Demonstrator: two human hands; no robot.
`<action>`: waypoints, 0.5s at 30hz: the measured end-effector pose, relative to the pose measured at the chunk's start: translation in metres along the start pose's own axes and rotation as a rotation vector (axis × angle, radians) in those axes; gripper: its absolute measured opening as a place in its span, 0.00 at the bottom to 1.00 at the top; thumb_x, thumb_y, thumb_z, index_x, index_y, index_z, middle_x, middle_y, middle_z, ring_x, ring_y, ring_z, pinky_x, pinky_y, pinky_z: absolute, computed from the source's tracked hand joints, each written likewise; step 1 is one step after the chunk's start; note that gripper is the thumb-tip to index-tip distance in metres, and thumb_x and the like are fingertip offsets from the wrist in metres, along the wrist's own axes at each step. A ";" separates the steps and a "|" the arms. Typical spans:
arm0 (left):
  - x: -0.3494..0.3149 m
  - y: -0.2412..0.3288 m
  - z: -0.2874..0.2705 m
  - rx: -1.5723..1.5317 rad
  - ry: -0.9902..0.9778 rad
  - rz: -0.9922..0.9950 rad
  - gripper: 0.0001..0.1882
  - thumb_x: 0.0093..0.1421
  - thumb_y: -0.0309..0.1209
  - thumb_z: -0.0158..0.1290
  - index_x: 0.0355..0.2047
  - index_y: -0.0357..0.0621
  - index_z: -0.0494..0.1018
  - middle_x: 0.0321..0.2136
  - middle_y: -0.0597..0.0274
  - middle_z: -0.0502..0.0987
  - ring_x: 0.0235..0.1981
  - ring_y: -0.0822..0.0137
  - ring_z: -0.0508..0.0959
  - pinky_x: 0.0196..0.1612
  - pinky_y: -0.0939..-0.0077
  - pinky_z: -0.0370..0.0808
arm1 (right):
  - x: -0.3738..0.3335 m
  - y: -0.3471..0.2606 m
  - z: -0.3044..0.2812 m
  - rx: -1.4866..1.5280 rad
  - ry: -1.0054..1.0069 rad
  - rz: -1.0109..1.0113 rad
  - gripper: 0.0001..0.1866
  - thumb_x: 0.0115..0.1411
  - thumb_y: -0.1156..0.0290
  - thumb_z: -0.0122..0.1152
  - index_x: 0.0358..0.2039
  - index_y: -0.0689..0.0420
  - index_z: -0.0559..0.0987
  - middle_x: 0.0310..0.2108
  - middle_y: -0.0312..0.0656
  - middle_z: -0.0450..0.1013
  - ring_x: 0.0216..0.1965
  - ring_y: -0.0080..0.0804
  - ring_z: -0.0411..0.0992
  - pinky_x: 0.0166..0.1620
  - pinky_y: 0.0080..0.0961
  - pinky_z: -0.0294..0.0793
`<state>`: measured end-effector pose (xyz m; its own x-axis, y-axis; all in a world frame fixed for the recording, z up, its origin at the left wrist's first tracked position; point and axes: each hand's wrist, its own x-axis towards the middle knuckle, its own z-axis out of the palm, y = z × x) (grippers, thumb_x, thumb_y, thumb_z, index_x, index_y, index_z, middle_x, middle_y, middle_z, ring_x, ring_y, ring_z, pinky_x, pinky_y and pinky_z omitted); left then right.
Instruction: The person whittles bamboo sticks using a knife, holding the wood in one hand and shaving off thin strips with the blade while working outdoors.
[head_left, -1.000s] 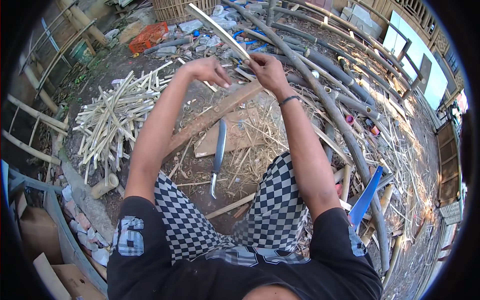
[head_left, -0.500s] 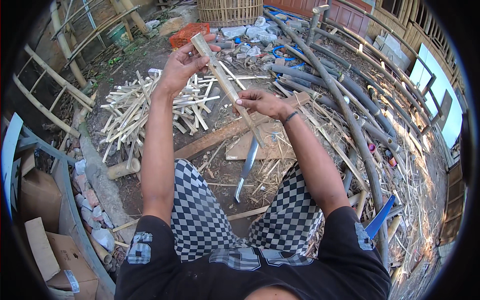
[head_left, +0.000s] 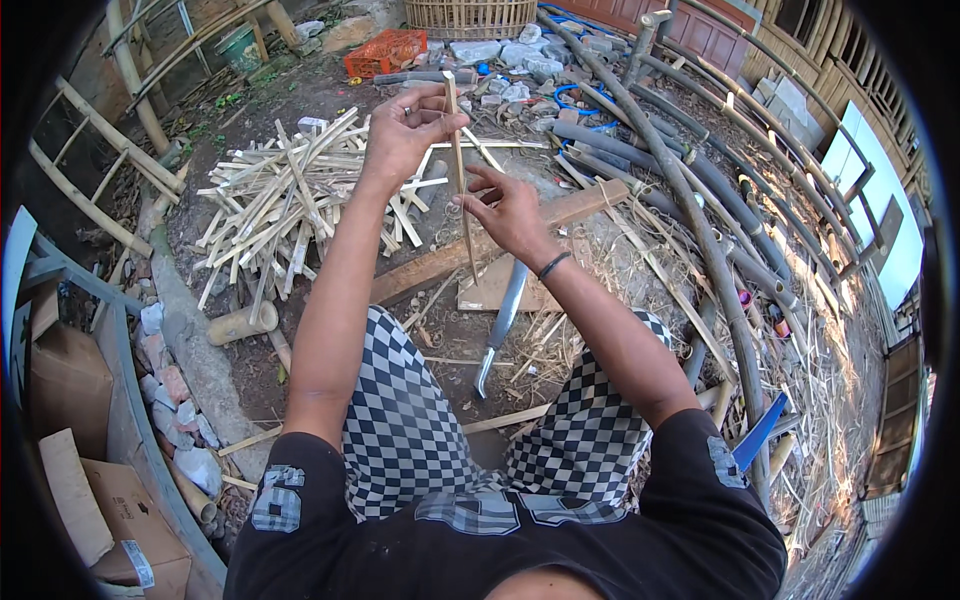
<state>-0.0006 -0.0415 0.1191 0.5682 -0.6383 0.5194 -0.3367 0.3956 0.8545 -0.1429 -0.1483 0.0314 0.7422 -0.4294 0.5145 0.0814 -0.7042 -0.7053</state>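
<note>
A split bamboo strip (head_left: 459, 160) hangs almost upright before me, turned with its narrow edge toward me. Near its top end, my left hand (head_left: 408, 140) pinches it between thumb and fingers. Lower down, my right hand (head_left: 508, 215) has thumb and fingertips at the strip's side, closed lightly about it. Below the hands lies a machete (head_left: 511, 303), its blade tip against a wooden beam (head_left: 425, 270) and its hooked handle toward me. A flat board (head_left: 480, 290) rests on the ground beside the blade. Left of the beam is a heap of bamboo strips (head_left: 290, 195).
Bamboo poles (head_left: 690, 200) lie at the right, with a blue saw blade (head_left: 760, 432) nearer me. Cardboard boxes (head_left: 125, 510) stand at the left. Behind the heap are an orange crate (head_left: 386, 52), rubble (head_left: 520, 60) and a woven bamboo basket (head_left: 470, 14).
The bamboo strip has swung from a slant to nearly upright and turned edge-on. My left hand has moved right and slightly lower; the right hand's fingers have loosened a little.
</note>
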 end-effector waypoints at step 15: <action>0.012 -0.054 0.015 0.253 -0.023 0.061 0.28 0.49 0.29 0.70 0.49 0.35 0.73 0.35 0.60 0.80 0.36 0.71 0.80 0.41 0.75 0.80 | 0.031 0.058 0.015 -0.055 0.008 0.228 0.09 0.51 0.67 0.69 0.25 0.60 0.83 0.20 0.44 0.79 0.23 0.32 0.78 0.31 0.29 0.76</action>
<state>0.0132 -0.0807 0.0793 0.5244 -0.6344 0.5679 -0.5489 0.2580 0.7951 -0.1048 -0.1940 -0.0008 0.7320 -0.5849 0.3492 -0.1242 -0.6187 -0.7758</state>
